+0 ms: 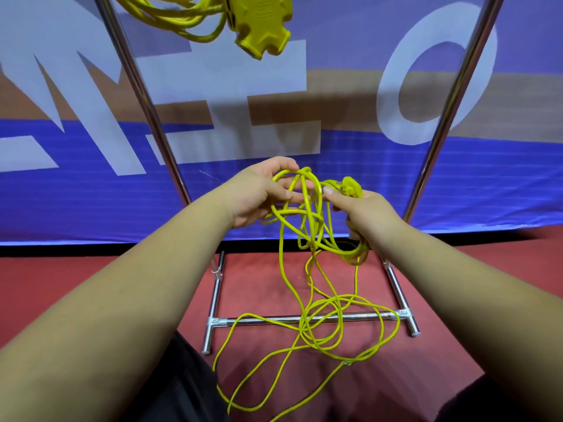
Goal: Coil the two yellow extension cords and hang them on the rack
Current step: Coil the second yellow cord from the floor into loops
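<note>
Pinching cord (305, 205), left hand (259, 190); right hand (368, 214) apparently gripping plug (352, 185).

Indoor sports hall, red floor (259, 287), blue banner (365, 184)

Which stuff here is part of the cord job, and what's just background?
Job: coiled cord hanging up top; rack; loose cord, gripped by left hand and right hand.
Background: blue banner; red floor.
</note>
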A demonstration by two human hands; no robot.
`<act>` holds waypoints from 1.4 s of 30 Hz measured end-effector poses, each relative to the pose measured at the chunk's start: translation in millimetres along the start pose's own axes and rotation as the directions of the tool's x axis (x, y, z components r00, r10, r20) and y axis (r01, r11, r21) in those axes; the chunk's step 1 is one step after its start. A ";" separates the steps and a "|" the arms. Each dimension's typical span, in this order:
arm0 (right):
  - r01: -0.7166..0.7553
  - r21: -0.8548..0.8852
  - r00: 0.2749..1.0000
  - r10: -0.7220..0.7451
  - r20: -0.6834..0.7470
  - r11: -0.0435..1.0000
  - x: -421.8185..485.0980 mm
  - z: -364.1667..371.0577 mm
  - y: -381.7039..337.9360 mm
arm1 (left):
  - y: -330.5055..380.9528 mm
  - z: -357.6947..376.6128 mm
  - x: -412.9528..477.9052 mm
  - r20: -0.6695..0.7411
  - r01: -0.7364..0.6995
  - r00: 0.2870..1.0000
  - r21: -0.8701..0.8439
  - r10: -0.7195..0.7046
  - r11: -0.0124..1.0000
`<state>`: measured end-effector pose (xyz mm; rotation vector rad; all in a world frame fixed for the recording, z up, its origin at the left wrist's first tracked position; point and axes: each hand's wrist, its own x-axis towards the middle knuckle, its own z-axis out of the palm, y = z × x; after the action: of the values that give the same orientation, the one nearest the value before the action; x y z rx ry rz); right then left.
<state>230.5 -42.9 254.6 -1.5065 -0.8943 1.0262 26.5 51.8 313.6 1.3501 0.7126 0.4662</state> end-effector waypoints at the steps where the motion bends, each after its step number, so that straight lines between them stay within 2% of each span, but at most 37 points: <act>1: -0.004 -0.032 1.000 0.003 -0.011 0.999 -1.3 -0.8 -2.8 | -0.4 0.0 -0.9 0.033 0.005 0.999 0.014 -0.005 1.000; 3: -0.006 -0.072 1.000 0.005 -0.019 0.997 -2.2 -1.7 -5.5 | -1.7 -1.0 -1.2 0.071 0.012 0.997 0.041 -0.015 0.999; 7: -0.045 0.012 0.997 0.044 0.067 0.999 -0.9 -1.8 -5.5 | -4.0 -6.6 0.7 0.104 -0.006 0.995 0.164 -0.011 0.986; 10: -0.060 0.091 0.993 0.051 0.104 0.994 -2.8 0.0 -7.3 | -3.9 -11.1 2.3 0.029 -0.026 0.999 0.356 0.017 0.934; 13: -0.047 0.066 0.996 0.042 0.081 0.997 1.7 3.5 -3.7 | -3.2 -14.9 5.7 -0.138 -0.015 0.982 0.623 0.128 0.782; 16: -0.077 0.065 0.997 0.076 0.011 0.995 3.7 6.7 -3.1 | -3.3 -17.0 7.4 -0.290 0.106 0.925 0.818 0.247 0.565; 17: -0.090 0.072 0.996 0.091 -0.019 0.993 4.1 7.0 -3.7 | -3.3 -17.0 7.4 -0.333 0.152 0.893 0.856 0.303 0.495; 20: -0.116 0.067 0.986 0.123 -0.110 0.991 4.1 6.6 -7.4 | -5.3 -20.1 5.9 -0.475 0.311 0.798 0.852 0.371 0.421; 22: -0.107 0.131 0.975 0.129 -0.179 0.986 5.1 3.9 -9.4 | -4.4 -27.3 2.7 -0.582 0.482 0.750 0.807 0.315 0.342; 23: -0.100 0.193 0.968 0.140 -0.208 0.976 5.6 1.8 -10.6 | -1.1 -28.3 -0.1 -0.612 0.565 0.758 0.789 0.228 0.240; 25: -0.070 0.324 0.961 0.151 -0.230 0.943 8.1 -3.2 -10.6 | 1.4 -26.7 -5.2 -0.617 0.617 0.786 0.787 -0.030 -0.012; 26: -0.053 0.362 0.966 0.140 -0.219 0.931 9.5 -5.6 -10.2 | -0.7 -25.9 -7.1 -0.615 0.615 0.763 0.785 -0.197 -0.071; 27: -0.033 0.386 0.972 0.119 -0.201 0.922 10.6 -7.8 -9.6 | -4.9 -24.9 -8.4 -0.597 0.609 0.730 0.789 -0.331 -0.080; 29: -0.005 0.394 0.989 0.063 -0.135 0.919 11.2 -10.5 -9.9 | -16.6 -22.1 -12.2 -0.535 0.628 0.681 0.778 -0.499 0.022; 30: -0.003 0.368 0.996 0.037 -0.086 0.930 10.7 -12.0 -9.9 | -21.3 -20.5 -14.3 -0.502 0.615 0.689 0.786 -0.523 0.055; 31: -0.008 0.322 0.999 0.019 -0.031 0.947 7.8 -13.0 -11.9 | -23.8 -19.2 -12.6 -0.471 0.577 0.728 0.814 -0.498 0.074; 33: -0.015 0.184 0.997 -0.001 0.082 0.983 3.9 -16.4 -13.9 | -25.6 -9.0 -5.7 -0.438 0.503 0.840 0.850 -0.319 0.158; 35: -0.001 0.031 0.984 -0.004 0.178 1.000 -2.1 -16.6 -15.5 | -21.7 -0.3 2.1 -0.378 0.376 0.922 0.831 -0.079 0.409; 36: 0.009 -0.022 0.978 -0.004 0.208 1.000 -4.9 -15.3 -15.5 | -20.6 1.4 5.6 -0.338 0.284 0.941 0.826 0.026 0.487; 37: 0.017 -0.046 0.974 -0.006 0.226 0.999 -7.9 -13.7 -15.7 | -21.7 1.5 8.6 -0.294 0.199 0.950 0.828 0.103 0.524; 39: 0.028 -0.030 0.971 -0.020 0.236 0.999 -12.1 -11.2 -17.4 | -27.4 -1.3 12.7 -0.225 0.147 0.969 0.858 0.103 0.492; 42: 0.051 0.012 0.970 -0.052 0.237 0.999 -12.2 -11.1 -22.3 | -42.6 -2.6 16.5 -0.237 0.237 0.971 0.931 -0.036 0.276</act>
<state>236.2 -54.4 279.2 -1.3664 -1.0906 1.1863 32.3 57.2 268.5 2.3995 1.3797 -0.0934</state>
